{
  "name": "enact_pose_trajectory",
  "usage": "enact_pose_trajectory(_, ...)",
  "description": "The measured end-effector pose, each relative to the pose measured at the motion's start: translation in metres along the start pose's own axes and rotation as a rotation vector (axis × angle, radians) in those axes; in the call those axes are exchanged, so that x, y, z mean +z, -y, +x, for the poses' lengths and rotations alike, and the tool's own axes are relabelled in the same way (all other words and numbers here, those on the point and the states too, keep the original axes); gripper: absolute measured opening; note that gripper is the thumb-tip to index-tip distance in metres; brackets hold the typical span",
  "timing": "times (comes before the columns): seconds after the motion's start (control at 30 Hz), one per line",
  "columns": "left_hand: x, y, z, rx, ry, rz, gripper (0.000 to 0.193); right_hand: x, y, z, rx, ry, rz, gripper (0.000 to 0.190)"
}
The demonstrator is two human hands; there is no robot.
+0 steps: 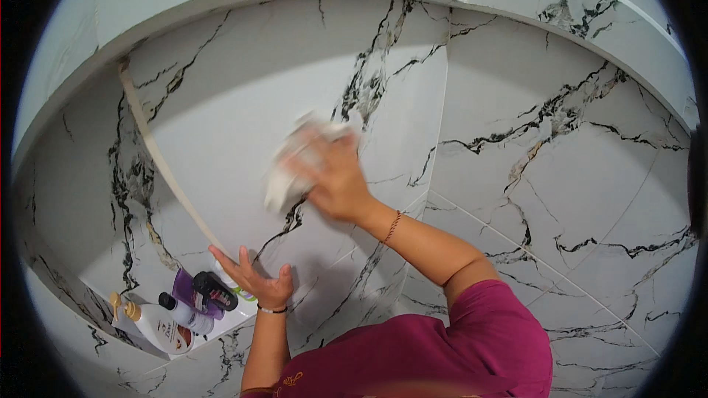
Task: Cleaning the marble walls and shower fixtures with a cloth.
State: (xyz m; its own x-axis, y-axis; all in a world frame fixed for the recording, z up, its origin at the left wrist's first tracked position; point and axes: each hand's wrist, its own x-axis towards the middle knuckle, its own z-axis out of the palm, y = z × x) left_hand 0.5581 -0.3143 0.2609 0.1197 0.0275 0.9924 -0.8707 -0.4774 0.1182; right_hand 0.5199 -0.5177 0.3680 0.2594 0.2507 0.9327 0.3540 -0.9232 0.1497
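Observation:
My right hand [340, 182] presses a crumpled white cloth [285, 179] against a white marble-patterned wall tile [221, 121]. Both the hand and the cloth are blurred. Lower down, my left hand [257, 279] is held with its fingers spread and nothing in it. It is in front of the right end of a row of bottles, partly covering a white and green container [246, 294]. Whether its fingertips touch the wall is hard to tell.
A white ledge [235, 319] holds a Dove pump bottle [163, 329], a lilac bottle with a black cap [188, 315], a purple pack [185, 287] and a black bottle [215, 290]. A pale strip [166, 168] crosses the left wall. Walls meet at a corner [442, 94].

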Motion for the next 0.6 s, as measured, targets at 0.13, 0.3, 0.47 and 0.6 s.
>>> enact_pose_trajectory(0.13, -0.004, -0.001, 0.000, -0.011, -0.013, 0.016, 0.070, -0.016, -0.045, 0.037, -0.641, 0.170, -0.125, 0.061)
enact_pose_trajectory(0.3, 0.005, -0.007, 0.001, -0.017, -0.044, 0.059, 0.069, -0.073, -0.155, 0.075, -0.234, -0.196, -0.139, 0.052)
enact_pose_trajectory(0.47, 0.008, -0.007, 0.002, 0.023, -0.041, 0.113, 0.071, -0.095, -0.227, 0.070, 0.307, -0.606, 0.097, 0.026)
enact_pose_trajectory(0.6, 0.007, -0.005, 0.001, 0.027, -0.032, 0.130, 0.071, -0.036, -0.145, 0.054, 0.285, -0.676, -0.020, 0.031)
